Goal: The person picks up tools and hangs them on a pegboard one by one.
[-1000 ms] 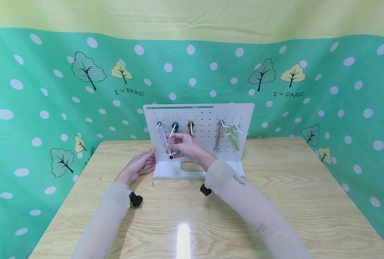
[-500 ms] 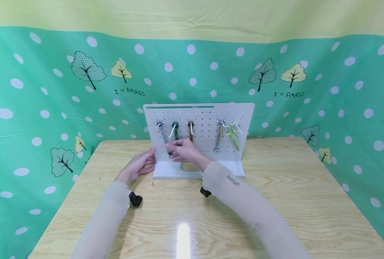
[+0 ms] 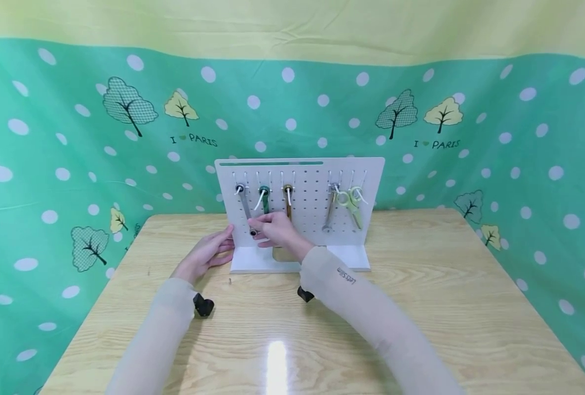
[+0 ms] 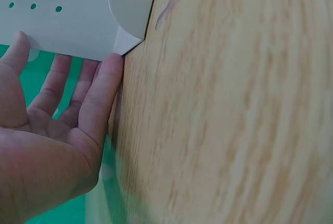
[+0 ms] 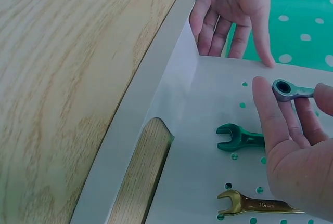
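A silver ratchet wrench (image 3: 244,204) hangs from the leftmost hook of the white pegboard (image 3: 317,236). My right hand (image 3: 278,229) pinches it near its lower end; in the right wrist view the ring end (image 5: 283,90) shows between thumb and fingers. At the board's left edge is my left hand (image 3: 205,255). Its thumb (image 4: 20,47) touches the front while the other fingers, nearly straight, lie along and behind the edge. Beside the ratchet wrench hang a green open-end wrench (image 5: 240,137) and a gold one (image 5: 257,204), both partly hidden by my right hand in the head view.
Farther right on the board hang another silver wrench (image 3: 329,214) and light green scissors (image 3: 354,211). The board's flat base (image 3: 344,258) stands on a wooden table (image 3: 420,285). Behind is a green dotted curtain (image 3: 297,104). Each wrist carries a black camera mount (image 3: 203,305).
My right hand has moved slightly down and left along the ratchet wrench, whose lower end has shifted up and left toward the board. The left hand stays at the edge.
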The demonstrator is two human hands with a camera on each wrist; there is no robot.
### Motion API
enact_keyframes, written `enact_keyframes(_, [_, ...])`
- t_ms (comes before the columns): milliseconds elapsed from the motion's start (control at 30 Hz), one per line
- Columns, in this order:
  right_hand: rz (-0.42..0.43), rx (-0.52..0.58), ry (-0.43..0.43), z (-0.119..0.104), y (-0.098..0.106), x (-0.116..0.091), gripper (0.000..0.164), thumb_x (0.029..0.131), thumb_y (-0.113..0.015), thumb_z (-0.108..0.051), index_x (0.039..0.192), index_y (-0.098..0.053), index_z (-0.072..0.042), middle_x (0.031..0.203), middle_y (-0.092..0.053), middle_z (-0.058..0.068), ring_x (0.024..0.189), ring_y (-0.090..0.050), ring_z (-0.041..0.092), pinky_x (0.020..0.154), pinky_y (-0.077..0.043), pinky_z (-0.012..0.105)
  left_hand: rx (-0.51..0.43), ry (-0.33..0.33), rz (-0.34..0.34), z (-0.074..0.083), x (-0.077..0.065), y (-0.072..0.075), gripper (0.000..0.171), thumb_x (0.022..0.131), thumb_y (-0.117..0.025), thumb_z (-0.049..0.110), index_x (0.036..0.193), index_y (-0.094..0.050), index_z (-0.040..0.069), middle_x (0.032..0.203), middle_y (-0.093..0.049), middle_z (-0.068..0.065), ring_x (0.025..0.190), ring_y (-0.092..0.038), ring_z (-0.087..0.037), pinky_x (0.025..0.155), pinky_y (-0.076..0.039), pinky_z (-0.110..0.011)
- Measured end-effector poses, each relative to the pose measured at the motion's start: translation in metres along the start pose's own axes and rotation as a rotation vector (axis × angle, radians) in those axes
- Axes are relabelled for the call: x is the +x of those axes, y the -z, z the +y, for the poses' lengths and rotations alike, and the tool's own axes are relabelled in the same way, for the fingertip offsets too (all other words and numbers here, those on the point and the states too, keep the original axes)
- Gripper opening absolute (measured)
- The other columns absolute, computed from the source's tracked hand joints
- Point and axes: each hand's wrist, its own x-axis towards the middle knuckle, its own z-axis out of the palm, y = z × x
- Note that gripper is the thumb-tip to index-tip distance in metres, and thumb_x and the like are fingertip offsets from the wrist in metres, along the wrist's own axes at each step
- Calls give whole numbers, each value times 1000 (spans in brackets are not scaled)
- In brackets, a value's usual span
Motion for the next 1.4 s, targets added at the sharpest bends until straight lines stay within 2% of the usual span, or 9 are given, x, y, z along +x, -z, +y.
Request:
enact_keyframes(233, [-38,43,-14,2,-2,0,31,100,-68,-28,122,-68,-6,119,-66,9,104,-70,30,83,-63,44,-4,2,-7,0,0,0,96,90,-62,67,155,-35,2,146,-48,-22,133,-51,-30,99,-55,-35])
enact_keyframes(567, [-102,99,-63,12,0,-2,29,102,-64,-20,129,-64,-8,127,-64,11,114,-65,39,79,-64,44,-7,7,-11,-4,5,1,100,88,-64,69,155,-34,1,146,-47,-22,134,-49,-31,100,-55,-36])
enact_keyframes(733, [-127,112,-71,12,6,0,31,102,-63,-15,131,-63,-3,127,-65,19,113,-65,41,80,-64,45,-8,1,-8,-4,4,1,98,88,-65,68,154,-36,1,145,-48,-22,133,-49,-30,100,-55,-36])
enact_keyframes(900, [-172,86,-96,9,13,-1,34,103,-62,-16,134,-60,-1,129,-63,23,111,-67,40,80,-64,44,-10,5,-12,-1,3,2,96,90,-63,66,154,-35,1,146,-47,-22,134,-49,-30,102,-54,-36])
enact_keyframes(1033, [-217,79,-111,6,21,-1,36,103,-62,-16,136,-59,-2,133,-61,25,113,-66,40,81,-63,45,-12,3,-7,1,4,6,95,90,-64,66,154,-36,0,146,-47,-22,134,-49,-31,102,-53,-36])
enact_keyframes(1167, [-259,63,-91,1,33,-4,39,104,-60,-17,140,-56,-2,137,-59,25,116,-65,39,84,-63,44,17,-8,-11,4,4,7,97,90,-62,67,156,-33,1,147,-46,-23,136,-47,-32,103,-53,-38])
enact_keyframes(1300, [-307,110,-52,-6,51,-11,43,106,-57,-18,144,-50,0,142,-54,26,120,-62,39,92,-59,47,67,-20,-19,10,2,9,96,94,-60,64,157,-27,-1,150,-43,-25,138,-45,-37,104,-52,-42])
enact_keyframes(1400, [-318,163,-14,-11,70,-21,44,106,-55,-17,145,-48,2,144,-51,28,120,-62,39,98,-56,50,108,-49,-13,18,-3,11,85,100,-57,55,157,-28,-1,153,-39,-26,139,-43,-41,109,-48,-47])
